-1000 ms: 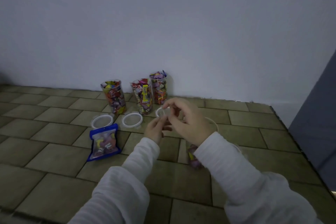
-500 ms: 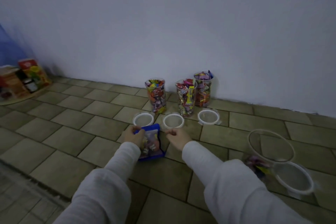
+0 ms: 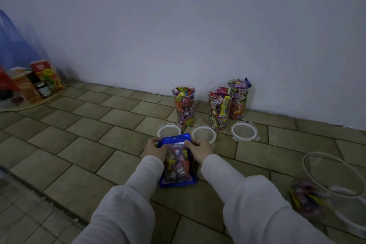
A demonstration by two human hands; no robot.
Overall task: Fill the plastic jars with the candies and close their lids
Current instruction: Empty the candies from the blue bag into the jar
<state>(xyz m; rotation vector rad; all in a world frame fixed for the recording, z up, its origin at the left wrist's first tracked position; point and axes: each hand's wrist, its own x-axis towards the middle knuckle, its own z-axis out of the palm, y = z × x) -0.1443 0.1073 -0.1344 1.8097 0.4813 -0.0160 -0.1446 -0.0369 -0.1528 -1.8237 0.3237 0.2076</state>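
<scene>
A glossy blue-edged candy bag [image 3: 177, 161] with a clear front panel is held upright on the tiled floor [image 3: 83, 144], close to the near middle. Its sealed blue top strip is pinched from both sides: the left hand [image 3: 155, 147] grips the left corner and the right hand [image 3: 198, 149] the right corner, fingers curled over the edge. Through the clear panel, wrapped sweets can be seen, and the words "Fruit Plus" can be partly read on one wrapper.

Three tall clear plastic jars are stood near the wall at the far edge of the floor, all packed with bright wrapped candies: the left jar [image 3: 184, 105], the middle jar [image 3: 219, 109] and the right jar [image 3: 239, 98]. Three round white-rimmed lids lie flat just in front of them: the left lid [image 3: 169, 129], partly hidden behind the bag, the middle lid [image 3: 204, 134] and the right lid [image 3: 244, 130], on which clip tabs can be seen.

At the right edge a wider clear container [image 3: 334, 174] lies tilted, with a few sweets beside it; the detail is blurred. In the far left corner, cartons and a dark jar [image 3: 42, 89] are grouped beside a blue plastic bag [image 3: 13, 45].
</scene>
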